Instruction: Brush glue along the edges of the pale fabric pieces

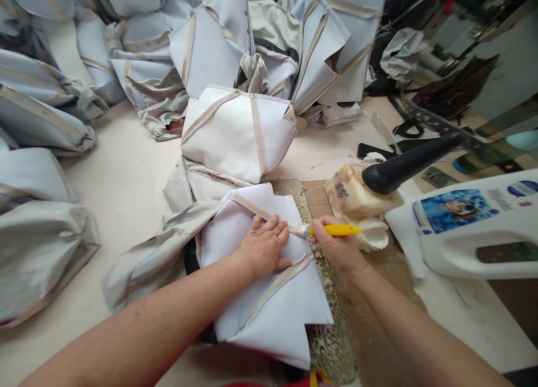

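In the middle of the head view lies a white bag panel (pixel 235 230) with beige tape strips along its seams and grey lining fabric (pixel 147 264) spilling out to the left. My left hand (pixel 263 244) rests on the panel with its fingers spread, pressing it down. My right hand (pixel 334 244) is closed around a yellow-handled brush (pixel 342 229). The brush's whitish, coated tip touches the panel's right edge near the end of the upper tape strip. Under that edge is a board (pixel 334 342) crusted with dried residue.
Another taped white piece (pixel 239 132) sits just behind, with several more heaped at the back and left. To the right are a yellowish block-like container (pixel 361 191) with a black cone-shaped object (pixel 412 163) over it, a white jug (pixel 483 224) and a phone (pixel 439 177).
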